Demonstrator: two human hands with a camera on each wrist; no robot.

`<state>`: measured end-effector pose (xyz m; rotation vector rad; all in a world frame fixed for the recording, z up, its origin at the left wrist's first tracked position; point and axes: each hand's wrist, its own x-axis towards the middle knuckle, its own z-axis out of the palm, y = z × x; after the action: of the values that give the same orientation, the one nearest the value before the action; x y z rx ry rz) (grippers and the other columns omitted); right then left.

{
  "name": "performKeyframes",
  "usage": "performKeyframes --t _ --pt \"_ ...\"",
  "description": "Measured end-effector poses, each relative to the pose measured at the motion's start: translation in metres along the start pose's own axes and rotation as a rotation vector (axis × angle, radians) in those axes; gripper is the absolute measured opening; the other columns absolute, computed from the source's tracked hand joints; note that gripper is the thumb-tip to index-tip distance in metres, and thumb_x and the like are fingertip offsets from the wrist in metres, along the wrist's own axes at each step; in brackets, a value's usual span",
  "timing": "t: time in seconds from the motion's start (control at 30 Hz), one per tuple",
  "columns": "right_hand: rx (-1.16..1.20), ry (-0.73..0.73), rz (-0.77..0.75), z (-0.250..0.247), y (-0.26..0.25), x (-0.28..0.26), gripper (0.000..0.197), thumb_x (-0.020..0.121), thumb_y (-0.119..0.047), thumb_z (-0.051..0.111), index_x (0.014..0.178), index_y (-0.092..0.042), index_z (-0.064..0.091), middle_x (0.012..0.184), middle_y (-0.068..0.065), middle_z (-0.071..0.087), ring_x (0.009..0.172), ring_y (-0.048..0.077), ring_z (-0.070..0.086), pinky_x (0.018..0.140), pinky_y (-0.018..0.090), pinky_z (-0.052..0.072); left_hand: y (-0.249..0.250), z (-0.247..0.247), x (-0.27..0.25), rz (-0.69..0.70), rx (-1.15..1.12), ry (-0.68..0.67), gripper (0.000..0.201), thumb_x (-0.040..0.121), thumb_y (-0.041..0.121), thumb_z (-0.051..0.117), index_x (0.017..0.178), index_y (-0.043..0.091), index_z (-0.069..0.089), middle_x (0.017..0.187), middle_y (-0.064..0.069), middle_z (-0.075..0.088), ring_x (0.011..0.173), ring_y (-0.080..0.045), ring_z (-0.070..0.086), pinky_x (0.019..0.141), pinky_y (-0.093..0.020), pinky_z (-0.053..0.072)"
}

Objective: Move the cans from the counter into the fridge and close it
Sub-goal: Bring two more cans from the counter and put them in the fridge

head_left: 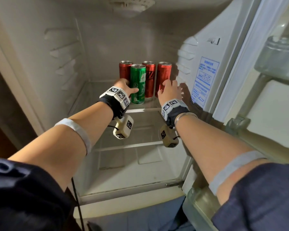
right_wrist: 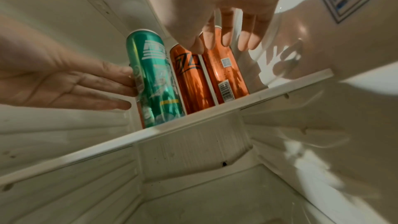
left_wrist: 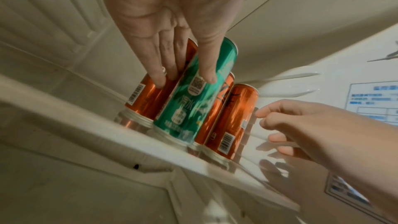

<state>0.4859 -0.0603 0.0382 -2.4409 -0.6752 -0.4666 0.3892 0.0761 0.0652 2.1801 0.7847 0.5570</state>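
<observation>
Four tall cans stand on the fridge's glass shelf (head_left: 141, 110): a green can (head_left: 138, 80) in front, a red can (head_left: 124, 69) behind it on the left, a second red can (head_left: 150, 77) in the middle and a third red can (head_left: 163, 72) on the right. My left hand (head_left: 124, 88) reaches to the green can (left_wrist: 193, 101) with straight fingers, thumb lying on its front, fingertips at its left side (right_wrist: 129, 81). My right hand (head_left: 170, 90) hovers just in front of the right red can (right_wrist: 224, 72), fingers spread and loose, holding nothing.
The fridge door (head_left: 267, 100) stands open at the right, its bins close to my right forearm. A blue-printed label (head_left: 205, 77) is on the right inner wall. A lower glass shelf (head_left: 128, 146) and the bare fridge floor lie beneath my wrists.
</observation>
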Motion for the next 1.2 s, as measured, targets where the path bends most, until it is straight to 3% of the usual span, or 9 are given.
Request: performKeyframes --t 0.1,0.23,0.33,0.7,0.97,1.1,1.2 --pt "-0.025 -0.023 -0.017 -0.002 -0.003 -0.017 0.031 0.094 -0.017 0.044 0.124 -0.011 0.049 0.135 0.011 0.040 0.116 0.032 0.047 0.087 0.038 0.044 -0.011 0.002 -0.021 0.018 0.000 0.065 0.051 0.080 0.026 0.071 0.125 0.009 0.056 0.127 -0.006 0.061 0.116 -0.019 0.059 0.098 -0.028 0.045" --pt "-0.055 -0.015 -0.026 -0.007 -0.005 -0.054 0.032 0.094 -0.017 0.044 0.125 -0.010 0.051 0.136 0.010 0.040 0.118 0.032 0.046 0.087 0.037 0.044 -0.021 0.007 -0.062 0.077 0.003 0.081 0.044 0.078 0.028 0.073 0.118 0.012 0.062 0.120 -0.004 0.065 0.111 -0.018 0.060 0.096 -0.026 0.046" --pt "-0.078 -0.041 -0.007 -0.012 -0.005 -0.090 0.037 0.095 -0.018 0.043 0.130 -0.009 0.049 0.137 0.011 0.040 0.120 0.031 0.045 0.093 0.037 0.043 -0.030 0.011 -0.098 0.106 0.008 0.008 0.043 0.079 0.028 0.072 0.117 0.011 0.063 0.118 -0.005 0.065 0.111 -0.020 0.061 0.096 -0.028 0.047" --pt "-0.140 -0.172 0.113 -0.031 0.023 -0.271 0.039 0.095 -0.019 0.042 0.132 -0.008 0.049 0.138 0.010 0.042 0.120 0.031 0.045 0.097 0.038 0.040 -0.084 0.047 -0.249 0.086 0.014 -0.302 0.043 0.082 0.021 0.070 0.121 0.008 0.059 0.123 -0.007 0.064 0.113 -0.022 0.059 0.097 -0.027 0.044" --pt "-0.190 -0.231 0.170 -0.043 0.067 -0.370 0.038 0.094 -0.018 0.043 0.130 -0.007 0.051 0.136 0.012 0.046 0.117 0.034 0.048 0.103 0.039 0.036 -0.105 0.089 -0.340 0.098 0.045 -0.415 0.040 0.082 0.019 0.069 0.119 0.007 0.060 0.120 -0.009 0.065 0.111 -0.022 0.061 0.094 -0.028 0.045" --pt "-0.202 -0.261 0.229 -0.054 0.094 -0.416 0.038 0.094 -0.016 0.044 0.129 -0.007 0.051 0.138 0.012 0.043 0.116 0.034 0.047 0.095 0.039 0.041 -0.109 0.116 -0.384 0.088 0.061 -0.476 0.039 0.082 0.018 0.069 0.117 0.006 0.060 0.118 -0.010 0.065 0.110 -0.024 0.061 0.093 -0.029 0.045" --pt "-0.181 -0.292 0.269 -0.066 0.119 -0.452 0.037 0.094 -0.017 0.045 0.129 -0.007 0.051 0.136 0.011 0.044 0.116 0.032 0.047 0.098 0.040 0.042 -0.107 0.137 -0.420 0.077 0.087 -0.514 0.039 0.082 0.019 0.069 0.117 0.006 0.060 0.118 -0.010 0.065 0.111 -0.023 0.060 0.093 -0.028 0.044"
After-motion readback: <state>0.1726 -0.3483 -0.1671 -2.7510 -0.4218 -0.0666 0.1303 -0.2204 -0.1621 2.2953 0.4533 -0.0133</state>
